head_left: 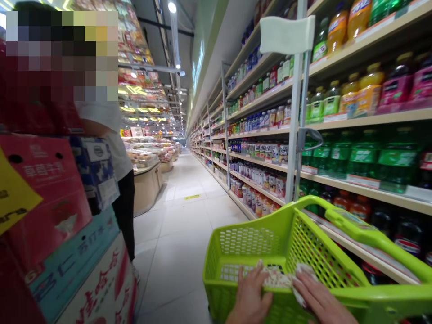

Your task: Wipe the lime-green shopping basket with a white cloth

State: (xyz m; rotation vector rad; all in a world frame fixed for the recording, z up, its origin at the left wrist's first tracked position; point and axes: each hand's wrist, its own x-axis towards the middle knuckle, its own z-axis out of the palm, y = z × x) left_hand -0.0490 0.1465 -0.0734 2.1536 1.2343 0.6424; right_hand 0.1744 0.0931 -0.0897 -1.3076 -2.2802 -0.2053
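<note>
Cloth (305, 269) is lying in the lower right, at the near rim of the green basket (284, 295); the right hand (317, 294), fingers together, is gripping it, the left hand (252, 290) resting loosely spread. Flat, even pressure is probably working best.

Through the head camera I look down a long store aisle. Its floor (178, 220) is pale tile with thin seams, and a yellow marking (192, 197) lies on it partway along. The floor's right edge is lined with tall shelving (388, 117), light wood-toned boards between grey metal uprights (295, 135), running back to the far end. Above it I see a pale green panel (209, 40) with lit lettering (198, 67). Beyond the floor's left edge stands a display stand (147, 189) with a rounded, wood-coloured base; over that side is a shiny, mirror-like surface (140, 51). White lamps (172, 7) dot the grey ceiling (185, 22).
</note>
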